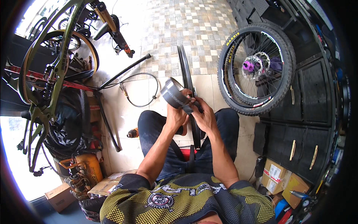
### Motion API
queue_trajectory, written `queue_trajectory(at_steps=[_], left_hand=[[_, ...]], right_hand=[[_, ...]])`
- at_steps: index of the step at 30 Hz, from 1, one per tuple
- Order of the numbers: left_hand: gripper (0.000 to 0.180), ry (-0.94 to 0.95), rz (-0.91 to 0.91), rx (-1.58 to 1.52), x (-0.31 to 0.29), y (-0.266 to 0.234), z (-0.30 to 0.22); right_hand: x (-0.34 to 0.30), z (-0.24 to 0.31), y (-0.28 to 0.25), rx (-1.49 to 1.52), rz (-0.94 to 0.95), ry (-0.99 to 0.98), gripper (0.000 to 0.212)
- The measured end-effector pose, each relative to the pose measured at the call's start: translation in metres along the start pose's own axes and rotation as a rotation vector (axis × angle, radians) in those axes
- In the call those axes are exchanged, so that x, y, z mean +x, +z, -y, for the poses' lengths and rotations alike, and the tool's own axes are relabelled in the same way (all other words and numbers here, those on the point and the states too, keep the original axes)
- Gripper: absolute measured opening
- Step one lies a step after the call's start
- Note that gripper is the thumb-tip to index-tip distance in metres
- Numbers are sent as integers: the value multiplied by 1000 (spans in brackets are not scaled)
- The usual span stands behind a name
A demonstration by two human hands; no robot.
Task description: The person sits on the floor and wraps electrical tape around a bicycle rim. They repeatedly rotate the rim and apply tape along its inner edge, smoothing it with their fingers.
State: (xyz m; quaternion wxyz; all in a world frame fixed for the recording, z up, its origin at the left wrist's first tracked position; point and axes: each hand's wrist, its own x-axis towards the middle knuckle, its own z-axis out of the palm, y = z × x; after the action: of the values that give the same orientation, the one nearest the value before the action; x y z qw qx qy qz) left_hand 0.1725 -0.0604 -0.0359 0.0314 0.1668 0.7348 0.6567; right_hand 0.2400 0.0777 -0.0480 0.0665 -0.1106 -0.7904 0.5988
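Note:
A bicycle rim (184,67), black and seen edge-on, stands upright between my knees. My left hand (176,116) is closed round a wide roll of dark grey tape (172,93), just left of the rim. A short dark strip of tape (187,109) hangs off the roll between my two hands. My right hand (205,117) is closed by the rim, its fingers curled at the strip. My fingers partly hide the strip and the rim there, so I cannot make out exactly where the tape touches.
Two wheels with knobby tyres (257,108) lean against black cabinets (309,134) at the right. A green bike frame (59,71) hangs at the left above a black stand leg (125,71). A looped cable (156,84) and an orange-and-black tool (133,133) lie on the floor.

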Motion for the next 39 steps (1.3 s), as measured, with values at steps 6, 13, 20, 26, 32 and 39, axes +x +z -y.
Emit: queue_trajectory(at_steps=[6, 13, 20, 26, 32, 39], left_hand=[[30, -177, -13, -187, -21, 2, -15], [22, -97, 34, -438, -17, -28, -40], [36, -92, 40, -482, 18, -45, -41], [39, -95, 65, -362, 62, -45, -51], [65, -219, 200, -685, 113, -56, -53], [91, -333, 163, -825, 176, -60, -50]], right_hand=[[3, 1, -5, 22, 40, 33, 49], [0, 13, -5, 111, 46, 17, 54], [0, 12, 2, 155, 71, 5, 54], [-3, 25, 7, 123, 44, 14, 54], [-3, 12, 10, 172, 19, -19, 54], [-2, -8, 13, 2, -47, -141, 58]])
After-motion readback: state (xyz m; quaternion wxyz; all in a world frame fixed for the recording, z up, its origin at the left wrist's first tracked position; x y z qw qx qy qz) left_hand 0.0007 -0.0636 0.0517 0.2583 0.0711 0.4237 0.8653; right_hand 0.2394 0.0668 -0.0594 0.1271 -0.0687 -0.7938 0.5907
